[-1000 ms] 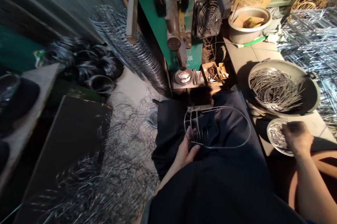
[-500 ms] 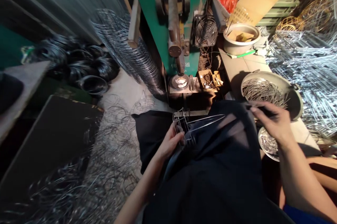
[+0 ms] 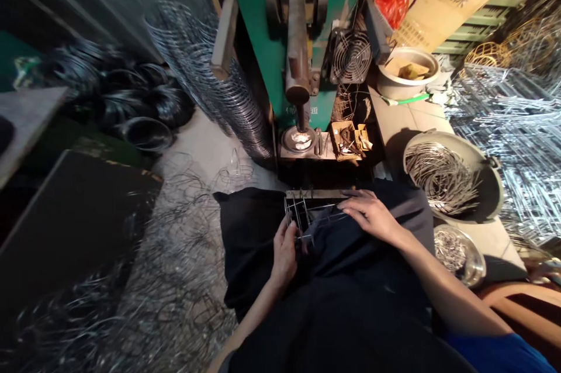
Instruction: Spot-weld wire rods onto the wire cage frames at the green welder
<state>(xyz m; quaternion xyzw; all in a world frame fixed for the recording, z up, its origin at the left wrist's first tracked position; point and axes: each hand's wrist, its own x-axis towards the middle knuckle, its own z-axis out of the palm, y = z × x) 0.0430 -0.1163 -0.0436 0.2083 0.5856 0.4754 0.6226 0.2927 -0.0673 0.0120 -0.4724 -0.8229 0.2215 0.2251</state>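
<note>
A small wire frame (image 3: 301,216) rests over my lap, with thin wires reaching from it to the right. My left hand (image 3: 286,244) grips the left side of this frame, thumb and fingers closed around its wires. At the right ends of the thin wires is my right hand (image 3: 367,213), palm down, fingers pressed together on them. Dark cloth (image 3: 350,291) covers my legs below both hands. Just beyond the frame runs the front edge of the machine's lower part.
A green press (image 3: 322,107) stands ahead, with a round plate (image 3: 300,139) and small boxes (image 3: 346,140). Right: a basin of bent wires (image 3: 491,203), a metal bowl (image 3: 475,268) and piled wire racks (image 3: 521,127). Left: stacked wire rings (image 3: 236,104) and loose wire on the floor.
My right hand has moved left from beside the basin to the thin wires. My left hand still holds the frame, which is turned slightly. The view has shifted a little.
</note>
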